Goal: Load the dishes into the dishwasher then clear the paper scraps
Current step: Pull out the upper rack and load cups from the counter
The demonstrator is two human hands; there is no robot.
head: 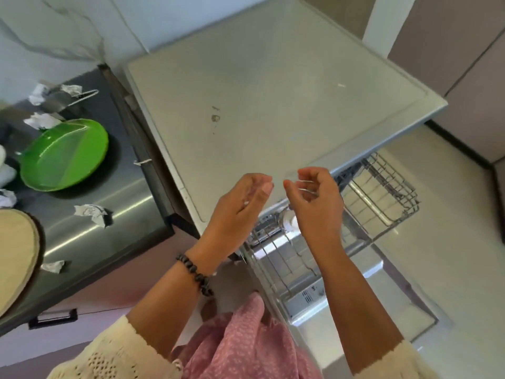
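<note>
Green plate (64, 154) lies on the steel worktop (114, 214) at nine o'clock, well apart from both hands. Crumpled paper scraps (91, 213) are scattered round it, more at ten o'clock beside a metal utensil (82, 95) that is hard to make out. Left hand (240, 206) and right hand (317, 203) hover at the centre, near each other but not touching, fingers (291, 184) loosely curled and holding nothing. They hang over the front edge of the dishwasher (273, 91), above its pulled-out wire rack (382, 192). A small white object (289, 221) in the rack is partly hidden behind the right hand; I cannot tell what it is. At eight o'clock a tan round board (16, 255) is cut off by the frame edge.
</note>
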